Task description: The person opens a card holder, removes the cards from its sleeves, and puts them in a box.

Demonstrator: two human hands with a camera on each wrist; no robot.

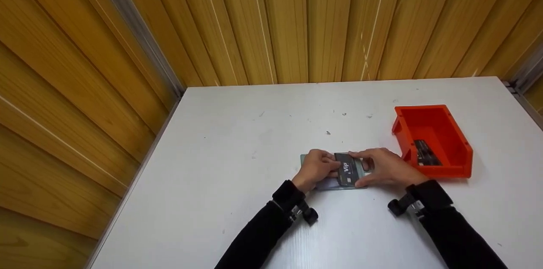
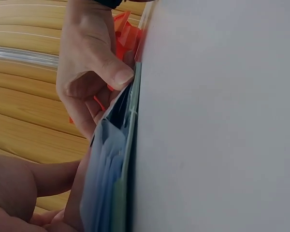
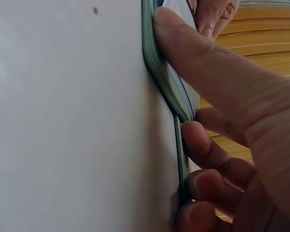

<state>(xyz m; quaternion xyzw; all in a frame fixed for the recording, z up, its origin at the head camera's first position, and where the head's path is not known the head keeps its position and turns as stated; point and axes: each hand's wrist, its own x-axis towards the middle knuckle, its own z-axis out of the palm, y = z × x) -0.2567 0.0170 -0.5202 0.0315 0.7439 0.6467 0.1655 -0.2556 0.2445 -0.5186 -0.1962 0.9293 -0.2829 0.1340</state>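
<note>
A dark card marked "VIP" [image 1: 346,169] lies over a card holder [image 1: 327,183] with a pale green cover, spread on the table. In the left wrist view, several translucent sleeves [image 2: 104,169] stand raised from the cover. My left hand [image 1: 314,170] has curled fingers at the card's left edge and grips the holder's sleeves there; its fingertips are partly hidden. My right hand [image 1: 387,168] holds the card by its right side, thumb at the near corner and index finger at the far one. The other right fingers [image 3: 203,186] touch the green cover edge.
An orange-red bin [image 1: 449,171] stands to the right of my right hand, with dark cards [image 1: 426,153] inside. Both rest on a white table [image 1: 212,154]. Wood-patterned panels [image 1: 288,23] rise behind the table's far edge and along its left.
</note>
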